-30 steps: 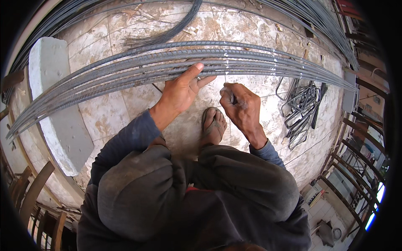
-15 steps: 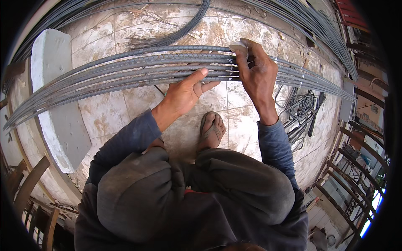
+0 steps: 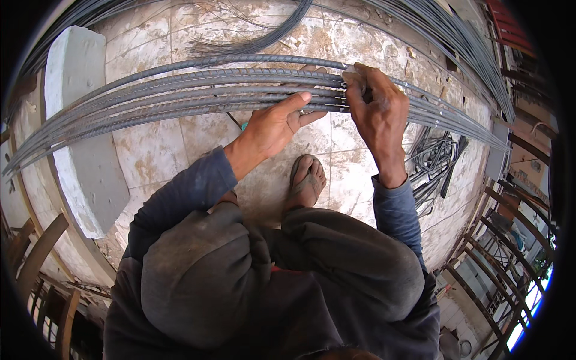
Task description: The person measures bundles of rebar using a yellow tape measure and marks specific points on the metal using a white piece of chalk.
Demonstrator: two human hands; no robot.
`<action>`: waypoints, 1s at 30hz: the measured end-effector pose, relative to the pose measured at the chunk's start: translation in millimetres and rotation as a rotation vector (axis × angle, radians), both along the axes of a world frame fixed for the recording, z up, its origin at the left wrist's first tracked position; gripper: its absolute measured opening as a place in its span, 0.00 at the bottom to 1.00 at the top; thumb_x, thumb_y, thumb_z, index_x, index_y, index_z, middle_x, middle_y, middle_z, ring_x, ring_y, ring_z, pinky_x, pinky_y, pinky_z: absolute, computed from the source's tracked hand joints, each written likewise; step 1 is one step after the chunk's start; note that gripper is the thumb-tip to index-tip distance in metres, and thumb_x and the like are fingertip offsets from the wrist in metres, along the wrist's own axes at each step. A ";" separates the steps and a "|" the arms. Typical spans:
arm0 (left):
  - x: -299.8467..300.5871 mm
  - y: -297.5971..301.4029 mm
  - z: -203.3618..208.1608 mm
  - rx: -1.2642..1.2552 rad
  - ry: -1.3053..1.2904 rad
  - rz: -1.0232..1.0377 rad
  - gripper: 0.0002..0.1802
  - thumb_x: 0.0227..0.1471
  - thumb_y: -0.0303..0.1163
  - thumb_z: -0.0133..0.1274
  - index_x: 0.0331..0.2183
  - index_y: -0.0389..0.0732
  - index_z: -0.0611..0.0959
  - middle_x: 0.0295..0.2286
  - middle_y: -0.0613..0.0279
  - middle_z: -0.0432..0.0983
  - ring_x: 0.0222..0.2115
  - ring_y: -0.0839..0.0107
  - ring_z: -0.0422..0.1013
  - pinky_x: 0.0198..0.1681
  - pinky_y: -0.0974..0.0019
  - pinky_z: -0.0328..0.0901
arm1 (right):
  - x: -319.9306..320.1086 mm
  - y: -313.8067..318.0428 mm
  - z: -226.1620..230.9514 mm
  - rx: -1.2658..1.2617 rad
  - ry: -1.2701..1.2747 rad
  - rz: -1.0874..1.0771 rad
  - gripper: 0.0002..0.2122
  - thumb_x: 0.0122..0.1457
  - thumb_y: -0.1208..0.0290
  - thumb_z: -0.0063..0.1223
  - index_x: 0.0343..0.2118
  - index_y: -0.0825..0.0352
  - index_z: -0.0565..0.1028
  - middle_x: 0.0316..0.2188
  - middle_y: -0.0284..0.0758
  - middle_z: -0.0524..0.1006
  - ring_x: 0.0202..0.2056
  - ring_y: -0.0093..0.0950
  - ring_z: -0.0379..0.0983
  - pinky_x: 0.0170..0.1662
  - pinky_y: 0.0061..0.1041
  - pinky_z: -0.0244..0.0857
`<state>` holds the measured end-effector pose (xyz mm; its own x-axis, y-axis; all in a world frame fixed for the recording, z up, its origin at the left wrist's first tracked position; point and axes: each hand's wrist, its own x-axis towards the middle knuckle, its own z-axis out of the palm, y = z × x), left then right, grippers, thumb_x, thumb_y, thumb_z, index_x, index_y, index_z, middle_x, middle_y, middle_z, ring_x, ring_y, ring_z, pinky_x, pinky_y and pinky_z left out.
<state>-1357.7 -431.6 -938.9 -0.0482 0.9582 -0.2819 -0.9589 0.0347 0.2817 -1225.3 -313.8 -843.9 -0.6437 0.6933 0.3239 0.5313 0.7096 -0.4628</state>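
Several ribbed steel rebars [image 3: 198,90] stretch side by side across the view in front of me. My left hand [image 3: 270,129] is closed around the nearer bars, thumb on top and fingers passing beneath. Just right of it, my right hand [image 3: 381,108] pinches a small pale chip [image 3: 351,78], chalk-like in look, against the bars. Its lower edge is partly hidden by the fingers. Small white marks show on the bars beside the right fingers. The bars' left part lies over a long grey-white block [image 3: 90,174].
Beyond the bars lies a bundle of thin wire [image 3: 270,37] on the stained tile floor [image 3: 150,159]. Bent steel pieces [image 3: 435,159] are heaped at the right. Long rods [image 3: 456,51] run along the far right. My sandalled foot [image 3: 307,180] is below the bars.
My right hand with the pale chip has come nearer, from the farthest bar onto the bars below it. My left hand keeps its grip. The view has shifted slightly.
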 end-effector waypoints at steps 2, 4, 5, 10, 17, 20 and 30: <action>-2.1 -0.2 -1.3 -0.009 0.002 0.001 0.18 0.62 0.24 0.52 0.53 0.40 0.76 0.51 0.57 0.76 0.53 0.61 0.72 0.62 0.46 0.64 | 2.5 -5.7 2.6 -0.014 -0.061 -0.011 0.10 0.52 0.79 0.61 0.39 0.67 0.79 0.26 0.40 0.79 0.23 0.38 0.77 0.26 0.34 0.69; -2.8 -0.9 -2.6 0.014 0.020 0.006 0.17 0.61 0.24 0.52 0.53 0.40 0.76 0.51 0.57 0.76 0.53 0.61 0.72 0.61 0.46 0.65 | 3.8 -14.5 5.2 -0.029 -0.064 -0.024 0.10 0.52 0.79 0.61 0.38 0.66 0.79 0.26 0.40 0.79 0.23 0.38 0.77 0.26 0.33 0.69; -2.8 -1.0 -3.3 0.013 0.018 0.007 0.17 0.61 0.24 0.52 0.53 0.40 0.76 0.51 0.57 0.76 0.53 0.61 0.72 0.61 0.46 0.65 | 5.3 -19.1 6.9 -0.042 -0.068 -0.043 0.10 0.51 0.80 0.60 0.37 0.66 0.79 0.26 0.40 0.78 0.22 0.37 0.77 0.26 0.32 0.69; -2.2 -2.1 -6.5 -0.020 0.028 0.019 0.17 0.62 0.24 0.52 0.52 0.41 0.77 0.49 0.59 0.76 0.52 0.62 0.73 0.60 0.46 0.67 | 28.6 -54.6 13.4 -0.283 -0.071 -0.035 0.09 0.49 0.81 0.58 0.34 0.68 0.79 0.24 0.39 0.78 0.20 0.33 0.75 0.24 0.29 0.68; -8.3 -3.8 5.1 -0.011 0.145 -0.057 0.22 0.64 0.29 0.49 0.59 0.41 0.70 0.58 0.56 0.68 0.59 0.61 0.65 0.65 0.44 0.60 | 45.5 -58.5 -4.2 -0.366 0.087 -0.029 0.08 0.46 0.80 0.56 0.31 0.70 0.79 0.22 0.39 0.77 0.20 0.34 0.76 0.24 0.28 0.68; -10.9 -8.8 -0.2 0.023 0.138 -0.083 0.24 0.65 0.33 0.51 0.61 0.43 0.69 0.59 0.57 0.66 0.60 0.57 0.64 0.63 0.41 0.61 | 46.8 -54.6 -8.2 -0.528 0.036 0.178 0.07 0.49 0.79 0.51 0.32 0.71 0.78 0.21 0.38 0.78 0.21 0.28 0.77 0.26 0.25 0.68; -45.5 -95.7 -53.3 0.045 2.067 -0.386 0.47 0.45 0.41 0.69 0.64 0.48 0.66 0.59 0.50 0.66 0.55 0.48 0.67 0.56 0.49 0.64 | 60.3 -60.1 -89.7 -1.077 -0.121 0.196 0.07 0.52 0.77 0.44 0.29 0.71 0.75 0.20 0.38 0.74 0.24 0.29 0.72 0.31 0.30 0.66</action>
<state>-1403.2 -527.2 -992.1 -0.0311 0.9969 -0.0728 0.7295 0.0724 0.6801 -1165.0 -373.8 -933.5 -0.7598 0.4575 -0.4619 0.5376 0.0428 -0.8421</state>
